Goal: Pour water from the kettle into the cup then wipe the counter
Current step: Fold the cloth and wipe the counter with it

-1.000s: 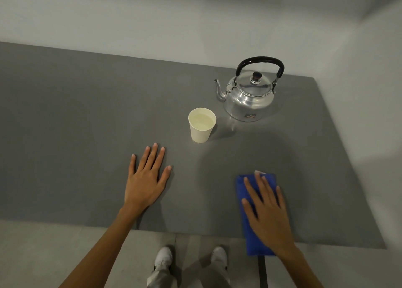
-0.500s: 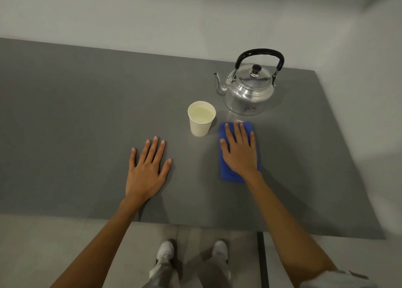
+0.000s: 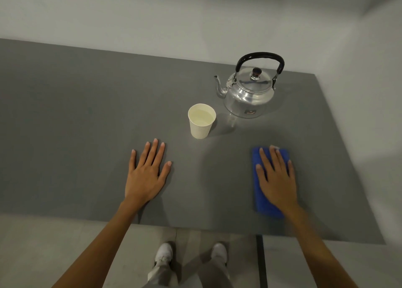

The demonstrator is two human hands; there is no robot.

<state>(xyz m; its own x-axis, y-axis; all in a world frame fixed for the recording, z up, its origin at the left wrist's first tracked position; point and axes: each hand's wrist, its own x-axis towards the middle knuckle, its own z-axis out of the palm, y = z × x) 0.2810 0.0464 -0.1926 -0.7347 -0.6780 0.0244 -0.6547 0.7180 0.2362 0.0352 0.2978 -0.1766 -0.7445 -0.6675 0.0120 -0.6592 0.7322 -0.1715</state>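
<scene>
A shiny metal kettle [image 3: 248,94] with a black handle stands upright at the back right of the grey counter [image 3: 76,114]. Just left and in front of it is a white paper cup [image 3: 201,122] holding water. My right hand [image 3: 277,179] presses flat on a blue cloth [image 3: 260,198] lying on the counter, in front of the kettle and to the right of the cup. My left hand [image 3: 148,177] rests flat on the counter with fingers spread, just in front and left of the cup, holding nothing.
White walls border the counter at the back and on the right. The counter's front edge runs just behind my wrists. My white shoes [image 3: 164,253] stand on the pale floor below it.
My right hand has slid the blue cloth from beside the cup back toward me and to the right. The left hand, cup and kettle stay where they were.
</scene>
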